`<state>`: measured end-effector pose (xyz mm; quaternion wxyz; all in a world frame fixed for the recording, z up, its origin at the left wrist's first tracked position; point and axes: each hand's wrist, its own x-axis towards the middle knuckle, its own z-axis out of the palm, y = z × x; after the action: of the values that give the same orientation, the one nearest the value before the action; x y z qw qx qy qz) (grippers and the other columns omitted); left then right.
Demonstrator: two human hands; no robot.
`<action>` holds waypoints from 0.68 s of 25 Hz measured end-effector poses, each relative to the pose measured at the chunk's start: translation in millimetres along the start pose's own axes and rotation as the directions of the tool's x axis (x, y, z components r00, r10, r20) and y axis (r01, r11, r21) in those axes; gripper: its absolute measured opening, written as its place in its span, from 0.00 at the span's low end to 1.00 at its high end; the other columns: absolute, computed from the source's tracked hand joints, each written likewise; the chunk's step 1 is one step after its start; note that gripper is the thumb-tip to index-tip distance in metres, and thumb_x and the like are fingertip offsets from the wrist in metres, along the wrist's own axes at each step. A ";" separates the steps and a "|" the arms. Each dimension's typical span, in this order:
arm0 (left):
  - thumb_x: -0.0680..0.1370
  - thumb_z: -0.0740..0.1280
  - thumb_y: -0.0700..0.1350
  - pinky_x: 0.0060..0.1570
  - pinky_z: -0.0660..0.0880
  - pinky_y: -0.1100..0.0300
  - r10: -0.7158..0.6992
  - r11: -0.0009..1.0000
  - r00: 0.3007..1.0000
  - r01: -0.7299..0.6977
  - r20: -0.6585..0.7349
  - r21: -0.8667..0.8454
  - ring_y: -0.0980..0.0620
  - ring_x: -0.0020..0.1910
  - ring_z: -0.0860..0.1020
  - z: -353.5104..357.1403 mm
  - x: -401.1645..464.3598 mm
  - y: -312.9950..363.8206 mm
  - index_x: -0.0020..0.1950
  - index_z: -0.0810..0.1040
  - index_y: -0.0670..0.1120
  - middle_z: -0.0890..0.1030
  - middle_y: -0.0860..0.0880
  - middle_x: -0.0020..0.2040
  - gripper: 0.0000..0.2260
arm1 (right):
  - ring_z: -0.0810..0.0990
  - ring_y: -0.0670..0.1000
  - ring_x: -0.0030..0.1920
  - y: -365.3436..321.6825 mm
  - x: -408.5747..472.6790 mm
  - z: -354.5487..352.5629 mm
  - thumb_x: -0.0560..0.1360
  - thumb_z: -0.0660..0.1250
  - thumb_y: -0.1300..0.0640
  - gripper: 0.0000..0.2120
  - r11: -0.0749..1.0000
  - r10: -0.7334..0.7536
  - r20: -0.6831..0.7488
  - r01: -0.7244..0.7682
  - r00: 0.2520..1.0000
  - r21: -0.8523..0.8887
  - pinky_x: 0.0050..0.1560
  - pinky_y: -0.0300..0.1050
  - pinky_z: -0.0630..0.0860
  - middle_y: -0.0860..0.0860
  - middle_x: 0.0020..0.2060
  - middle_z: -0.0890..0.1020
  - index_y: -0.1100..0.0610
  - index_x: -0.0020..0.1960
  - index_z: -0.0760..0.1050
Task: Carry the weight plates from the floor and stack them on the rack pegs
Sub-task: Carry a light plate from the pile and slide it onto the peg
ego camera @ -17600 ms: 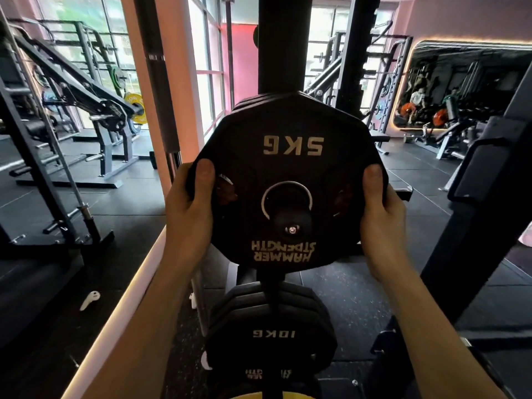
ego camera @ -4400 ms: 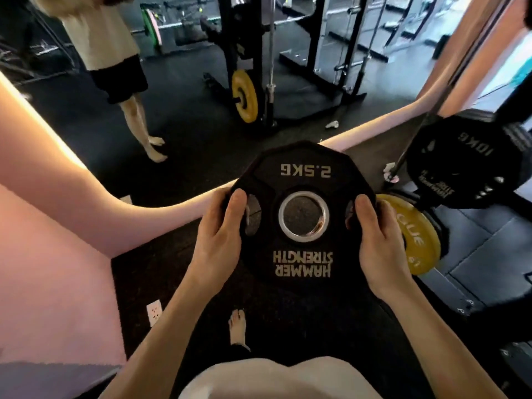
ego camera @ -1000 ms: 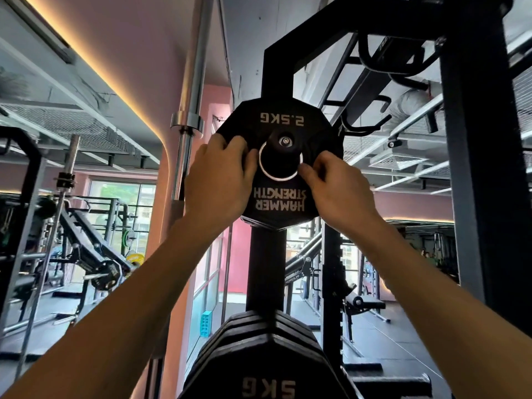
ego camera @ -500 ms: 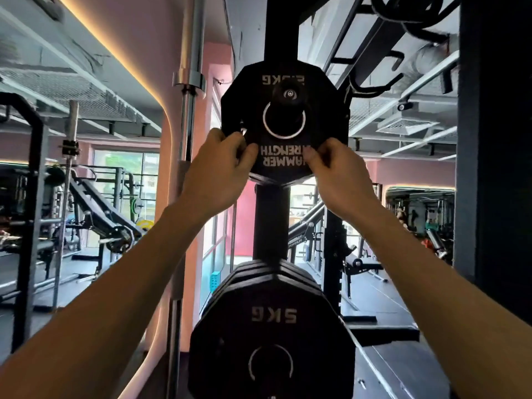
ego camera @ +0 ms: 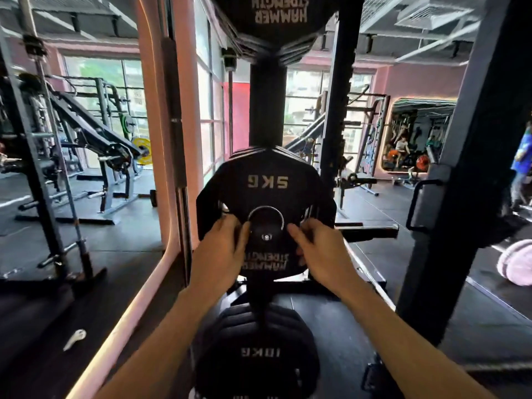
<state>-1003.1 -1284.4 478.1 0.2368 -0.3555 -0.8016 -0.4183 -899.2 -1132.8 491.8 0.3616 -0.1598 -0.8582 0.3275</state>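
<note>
A black rack post (ego camera: 267, 105) carries three groups of black plates on pegs. The 2.5 kg plate (ego camera: 279, 12) hangs on the top peg, cut off by the frame's upper edge. Below it is a stack of 5 kg plates (ego camera: 267, 182), and lower still the 10 kg plates (ego camera: 259, 352). My left hand (ego camera: 218, 254) and my right hand (ego camera: 319, 254) are in front of the 5 kg stack, either side of its peg end (ego camera: 266, 236). Both hold nothing, fingers loosely extended. I cannot tell whether the fingertips touch the plate.
A barbell (ego camera: 178, 139) stands upright just left of the rack beside a pink pillar. A thick black upright (ego camera: 460, 197) rises on the right. A small white object (ego camera: 74, 339) lies on the floor at left. A person (ego camera: 522, 162) stands at the far right.
Both hands have let go of the 2.5 kg plate, which stays on the top peg, and have dropped to the 5 kg stack. My view has tilted down.
</note>
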 end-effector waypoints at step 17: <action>0.84 0.57 0.47 0.43 0.66 0.56 -0.005 1.000 0.980 0.003 0.201 0.009 0.42 0.48 0.78 2.0 34.0 -20.4 0.51 0.71 0.45 0.78 0.45 0.46 0.08 | 0.80 0.56 0.33 5.6 31.0 9.8 0.82 0.61 0.50 0.13 0.996 0.084 0.141 -0.089 0.986 0.027 0.35 0.47 0.78 0.57 0.35 0.80 0.58 0.43 0.70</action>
<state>-1040.5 -1278.2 489.8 0.1555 -0.3932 -0.8240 -0.3772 -927.4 -1117.2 498.9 0.2887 -0.1677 -0.8680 0.3674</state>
